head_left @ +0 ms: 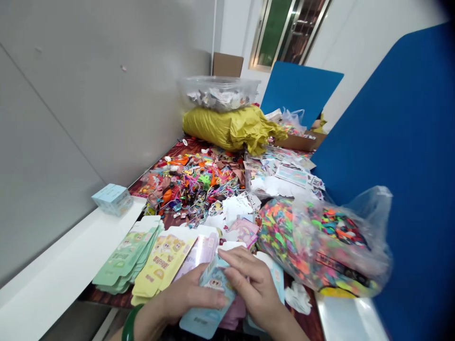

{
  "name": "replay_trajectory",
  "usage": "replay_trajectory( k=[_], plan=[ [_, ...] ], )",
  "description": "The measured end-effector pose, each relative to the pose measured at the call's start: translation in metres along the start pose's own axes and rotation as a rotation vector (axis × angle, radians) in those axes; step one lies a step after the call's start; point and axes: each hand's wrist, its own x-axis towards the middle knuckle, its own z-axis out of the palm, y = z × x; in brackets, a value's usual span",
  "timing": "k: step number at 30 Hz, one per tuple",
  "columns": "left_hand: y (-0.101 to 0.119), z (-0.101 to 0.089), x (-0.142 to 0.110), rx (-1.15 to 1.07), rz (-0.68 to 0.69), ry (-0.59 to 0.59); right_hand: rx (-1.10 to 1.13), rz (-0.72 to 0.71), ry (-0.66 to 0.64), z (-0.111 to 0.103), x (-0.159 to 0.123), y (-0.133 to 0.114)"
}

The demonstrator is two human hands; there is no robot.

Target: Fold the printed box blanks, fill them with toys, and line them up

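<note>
A light blue printed carton point(215, 290) is held between both hands above the table's front edge. My left hand point(194, 289) grips its left side, thumb lying across the front panel. Around its upper right edge my right hand point(250, 282) is closed, fingers near the top flap. Flat cartons lie in stacks close by: green point(124, 251), yellow point(165, 260) and lilac point(199, 251) ones on the left. Another blue flat carton point(275, 274) shows partly behind my right hand. Pink cartons below the hands are mostly covered.
Mixed colourful trinkets and cords point(199, 182) are heaped mid-table. A clear bag of bright pieces point(320, 241) stands right, beside a blue panel point(398, 166). Behind are a yellow sack point(227, 125) and a clear tub point(220, 92). A pale blue box point(112, 199) sits on the left ledge.
</note>
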Motion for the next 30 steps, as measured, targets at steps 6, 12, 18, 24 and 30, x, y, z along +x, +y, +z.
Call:
replay_trajectory(
  k=[6, 12, 18, 24, 30],
  plan=[
    [0.0, 0.008, 0.002, -0.165, -0.042, -0.007, -0.072, -0.064, 0.014, 0.005, -0.002, 0.001],
    [0.0, 0.012, 0.006, -0.196, -0.02, 0.111, -0.033, 0.14, 0.155, -0.001, -0.005, 0.014],
    [0.005, 0.003, 0.008, 0.149, 0.219, 0.335, 0.316, 0.614, 0.117, -0.012, 0.003, 0.018],
    [0.006, -0.018, -0.011, 1.086, 0.634, 0.075, 0.118, 0.62, -0.222, -0.011, 0.008, 0.02],
    [-0.005, -0.03, -0.024, 0.672, 0.502, 0.273, -0.813, 0.558, 0.014, -0.034, 0.029, 0.062]
  ],
)
